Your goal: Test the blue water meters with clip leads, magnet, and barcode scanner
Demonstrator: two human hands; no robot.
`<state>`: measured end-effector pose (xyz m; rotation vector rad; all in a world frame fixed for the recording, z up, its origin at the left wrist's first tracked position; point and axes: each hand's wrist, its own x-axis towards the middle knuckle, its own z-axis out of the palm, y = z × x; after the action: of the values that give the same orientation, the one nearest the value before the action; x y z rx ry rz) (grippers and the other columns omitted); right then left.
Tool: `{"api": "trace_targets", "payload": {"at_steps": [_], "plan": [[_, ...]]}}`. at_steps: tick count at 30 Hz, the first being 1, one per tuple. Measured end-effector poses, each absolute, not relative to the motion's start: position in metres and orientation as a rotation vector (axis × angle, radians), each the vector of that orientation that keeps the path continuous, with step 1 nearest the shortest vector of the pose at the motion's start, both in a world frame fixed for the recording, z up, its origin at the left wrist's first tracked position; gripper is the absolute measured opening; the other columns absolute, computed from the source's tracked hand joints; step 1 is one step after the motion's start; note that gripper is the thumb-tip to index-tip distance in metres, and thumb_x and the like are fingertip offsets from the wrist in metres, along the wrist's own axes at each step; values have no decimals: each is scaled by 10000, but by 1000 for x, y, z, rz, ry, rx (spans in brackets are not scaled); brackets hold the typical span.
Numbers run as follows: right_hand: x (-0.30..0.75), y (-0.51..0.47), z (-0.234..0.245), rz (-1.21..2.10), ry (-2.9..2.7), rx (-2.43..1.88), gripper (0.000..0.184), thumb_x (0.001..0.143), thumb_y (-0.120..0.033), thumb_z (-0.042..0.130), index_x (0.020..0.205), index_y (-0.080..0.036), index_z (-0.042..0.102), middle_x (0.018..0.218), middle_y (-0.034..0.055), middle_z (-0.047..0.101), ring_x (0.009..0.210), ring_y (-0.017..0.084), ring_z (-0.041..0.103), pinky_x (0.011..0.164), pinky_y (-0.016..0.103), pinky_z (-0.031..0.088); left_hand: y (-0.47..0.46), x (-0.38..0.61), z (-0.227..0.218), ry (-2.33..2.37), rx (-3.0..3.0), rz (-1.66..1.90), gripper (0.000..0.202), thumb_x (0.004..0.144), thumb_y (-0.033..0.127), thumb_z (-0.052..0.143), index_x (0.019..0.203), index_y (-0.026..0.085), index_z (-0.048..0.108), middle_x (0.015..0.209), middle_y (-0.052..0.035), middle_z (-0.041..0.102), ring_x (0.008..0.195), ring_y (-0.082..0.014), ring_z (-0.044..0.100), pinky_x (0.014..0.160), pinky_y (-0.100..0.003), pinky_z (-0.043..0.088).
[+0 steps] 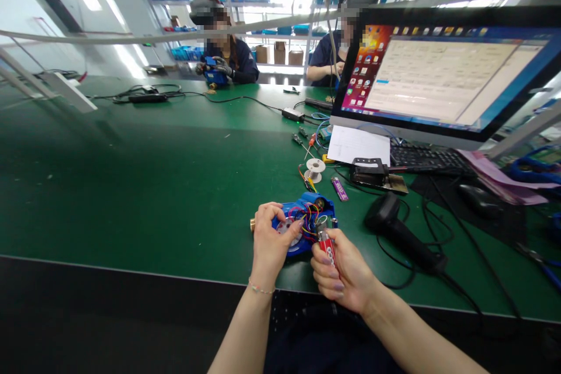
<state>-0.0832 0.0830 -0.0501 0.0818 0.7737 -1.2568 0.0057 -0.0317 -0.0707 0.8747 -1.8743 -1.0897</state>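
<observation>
A blue device housing (307,210) with coloured wires and a brass fitting lies open on the green table (153,187) near the front edge. My left hand (269,239) grips its left side, fingers curled over the round white part inside. My right hand (342,272) is closed round a red lighter (326,247), whose metal top points at the wires inside the housing.
A black barcode scanner (403,234) and cables lie right of the housing. Behind it are a solder spool (314,168), a purple lighter (339,189), screwdrivers, paper, a keyboard (425,159) and a large monitor (442,76). Two people work at the table's far side.
</observation>
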Motion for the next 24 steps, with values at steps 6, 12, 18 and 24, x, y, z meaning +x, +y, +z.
{"api": "trace_targets", "payload": {"at_steps": [6, 12, 18, 24], "plan": [[-83, 80, -54, -1191, 770, 76, 502, 848, -436, 127, 460, -186, 326, 320, -51, 245, 242, 54, 159, 253, 160, 115, -31, 6, -71, -1864, 876, -1098, 259, 661, 255, 699, 665, 204, 445, 915, 2, 526, 925, -183, 494, 842, -351, 350], [-83, 79, -56, -1184, 762, 60, 492, 848, -441, 121, 473, -189, 315, 321, -52, 250, 247, 53, 159, 253, 158, 114, -31, 6, -69, -1879, 887, -1091, 254, 659, 243, 694, 661, 203, 444, 918, -3, 526, 932, -187, 494, 845, -352, 349], [-82, 78, -53, -1183, 788, 79, 489, 849, -431, 127, 468, -192, 318, 317, -48, 248, 246, 52, 148, 245, 159, 119, -32, 6, -69, -1872, 880, -1101, 262, 663, 244, 696, 661, 204, 438, 917, 2, 523, 928, -181, 494, 845, -347, 350], [-83, 77, -53, -1178, 804, 88, 498, 846, -427, 140, 456, -183, 329, 315, -48, 245, 238, 55, 169, 250, 160, 114, -30, 5, -69, -1873, 883, -1099, 265, 659, 239, 700, 659, 203, 437, 916, 6, 525, 936, -184, 494, 847, -349, 348]]}}
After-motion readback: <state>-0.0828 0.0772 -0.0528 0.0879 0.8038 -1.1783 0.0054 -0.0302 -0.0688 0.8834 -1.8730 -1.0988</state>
